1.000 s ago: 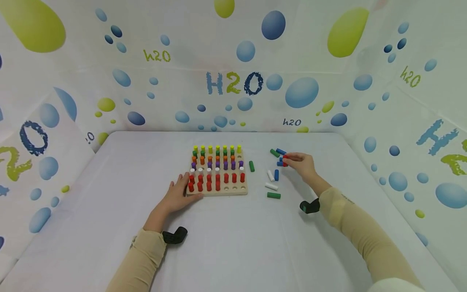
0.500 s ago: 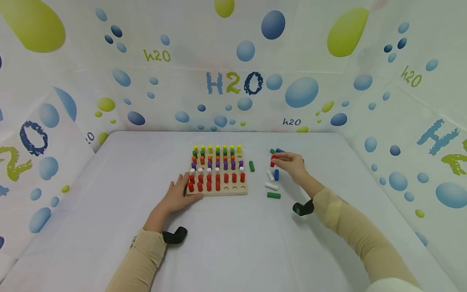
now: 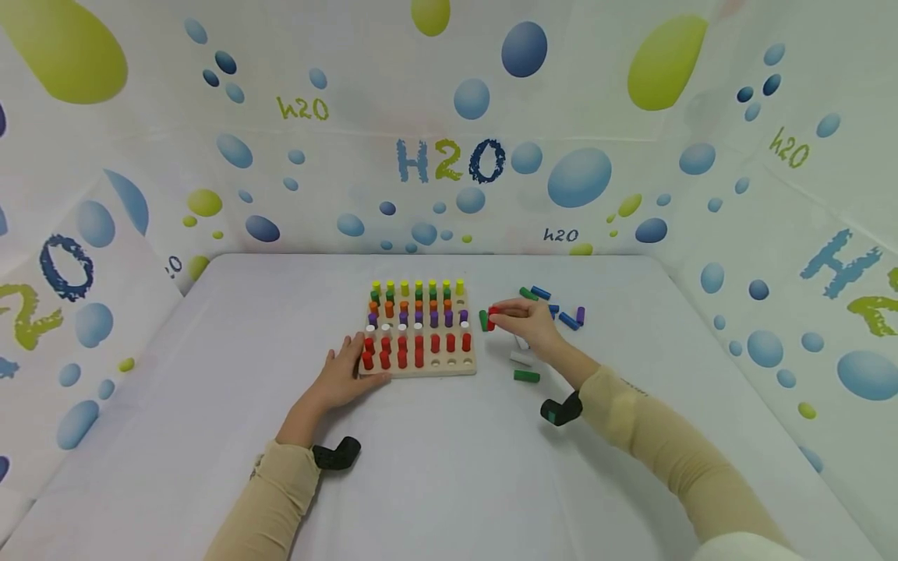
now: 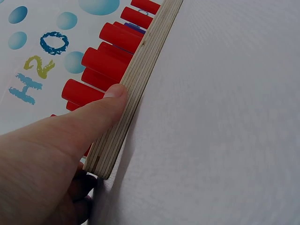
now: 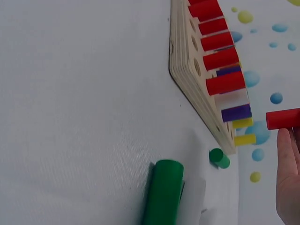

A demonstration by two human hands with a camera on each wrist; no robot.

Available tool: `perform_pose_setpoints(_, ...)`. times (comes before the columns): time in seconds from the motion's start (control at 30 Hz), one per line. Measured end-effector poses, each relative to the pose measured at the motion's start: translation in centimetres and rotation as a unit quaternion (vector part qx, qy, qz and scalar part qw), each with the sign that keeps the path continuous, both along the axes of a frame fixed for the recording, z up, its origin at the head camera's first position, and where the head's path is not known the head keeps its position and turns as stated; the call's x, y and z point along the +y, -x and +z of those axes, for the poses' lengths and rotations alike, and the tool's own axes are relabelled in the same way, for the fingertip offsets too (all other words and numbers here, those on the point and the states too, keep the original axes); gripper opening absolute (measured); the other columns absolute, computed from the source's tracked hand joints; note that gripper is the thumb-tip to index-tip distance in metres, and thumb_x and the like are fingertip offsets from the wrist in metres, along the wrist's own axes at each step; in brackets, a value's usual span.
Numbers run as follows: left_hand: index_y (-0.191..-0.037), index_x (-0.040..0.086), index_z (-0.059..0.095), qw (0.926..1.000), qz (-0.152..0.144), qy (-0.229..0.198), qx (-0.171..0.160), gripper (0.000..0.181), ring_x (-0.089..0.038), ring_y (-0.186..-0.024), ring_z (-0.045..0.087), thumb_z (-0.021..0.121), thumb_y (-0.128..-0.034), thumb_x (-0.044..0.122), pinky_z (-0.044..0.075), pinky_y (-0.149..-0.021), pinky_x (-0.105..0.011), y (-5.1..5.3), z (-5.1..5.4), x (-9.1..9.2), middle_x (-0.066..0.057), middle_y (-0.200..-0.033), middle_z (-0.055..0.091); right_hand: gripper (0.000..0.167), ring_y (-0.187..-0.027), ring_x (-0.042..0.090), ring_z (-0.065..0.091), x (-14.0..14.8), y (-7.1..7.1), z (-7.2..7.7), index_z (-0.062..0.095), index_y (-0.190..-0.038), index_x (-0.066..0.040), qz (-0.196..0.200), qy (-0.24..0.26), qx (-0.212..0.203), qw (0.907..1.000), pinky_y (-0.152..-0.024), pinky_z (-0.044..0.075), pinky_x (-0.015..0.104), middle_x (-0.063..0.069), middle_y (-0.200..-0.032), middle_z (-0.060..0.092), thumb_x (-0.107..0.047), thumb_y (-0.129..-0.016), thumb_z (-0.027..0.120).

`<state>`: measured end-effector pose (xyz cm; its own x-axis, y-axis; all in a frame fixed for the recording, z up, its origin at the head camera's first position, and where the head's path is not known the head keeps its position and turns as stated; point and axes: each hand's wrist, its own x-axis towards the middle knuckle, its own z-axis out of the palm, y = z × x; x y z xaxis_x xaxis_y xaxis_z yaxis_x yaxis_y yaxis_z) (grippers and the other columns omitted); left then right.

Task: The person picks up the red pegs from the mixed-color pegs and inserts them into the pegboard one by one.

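A wooden pegboard (image 3: 449,372) bears rows of coloured pegs: yellow at the back, then green, orange, purple, white and red. Several open holes show at its front right, also in the right wrist view. My left hand (image 3: 340,378) rests on the board's front left corner, its thumb (image 4: 112,98) along the front edge and its other fingers by the left side. Right of the board, my right hand (image 3: 533,323) pinches a red peg (image 3: 493,318) between thumb and fingertips. The peg is held upright above the table, close to a loose green peg (image 3: 483,320).
Loose pegs lie right of the board: a green peg (image 3: 526,376) at the front, a white peg (image 3: 521,358), several blue pegs (image 3: 569,321) and a purple peg (image 3: 580,315). Another white one is partly hidden by the right hand. A patterned backdrop (image 3: 449,202) stands behind the table.
My right hand has moved left with the red peg, from beside the blue pegs towards the board. The blue and purple pegs it covered now show. My left hand has stayed put.
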<state>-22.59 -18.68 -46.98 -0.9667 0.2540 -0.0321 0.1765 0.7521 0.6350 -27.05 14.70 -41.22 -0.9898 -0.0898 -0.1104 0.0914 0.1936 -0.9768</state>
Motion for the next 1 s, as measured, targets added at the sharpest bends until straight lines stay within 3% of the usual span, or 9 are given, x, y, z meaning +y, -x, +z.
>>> perform_pose_setpoints(0.3, -0.144, -0.005, 0.010, 1.0000, -0.001, -0.003, -0.001, 0.102, -0.038, -0.137, 0.003, 0.063, -0.0789, 0.053, -0.005, -0.108, -0.053, -0.1, 0.0, 0.0, -0.024, -0.148, 0.015, 0.033, -0.098, 0.020, 0.061, -2.6, -0.7, 0.0, 0.062, -0.112, -0.001, 0.038, 0.010, 0.012, 0.9992, -0.089, 0.047, 0.034, 0.011, -0.106, 0.065, -0.014, -0.082, 0.069)
perform_pose_setpoints(0.63, -0.144, -0.004, 0.011, 1.0000, -0.001, -0.002, 0.000, 0.100, -0.038, -0.137, 0.004, 0.063, -0.0795, 0.051, -0.005, -0.107, -0.053, -0.2, 0.0, 0.0, -0.025, -0.148, 0.015, 0.026, -0.088, 0.015, 0.063, -5.2, -1.4, -1.5, 0.063, -0.105, 0.003, 0.081, 0.015, 0.035, 0.9960, -0.082, 0.051, 0.028, 0.009, -0.098, 0.068, -0.007, -0.082, 0.068)
perform_pose_setpoints(1.0, -0.144, -0.004, 0.010, 1.0000, -0.003, 0.000, 0.001, 0.100, -0.039, -0.137, 0.003, 0.063, -0.0796, 0.052, -0.005, -0.107, -0.054, -0.1, 0.1, 0.0, -0.025, -0.148, 0.015, 0.026, -0.083, 0.013, 0.065, -7.3, -2.2, -2.4, 0.064, -0.103, 0.004, 0.107, 0.036, 0.034, 0.9930, -0.072, 0.052, 0.024, 0.009, -0.094, 0.069, -0.005, -0.080, 0.070)
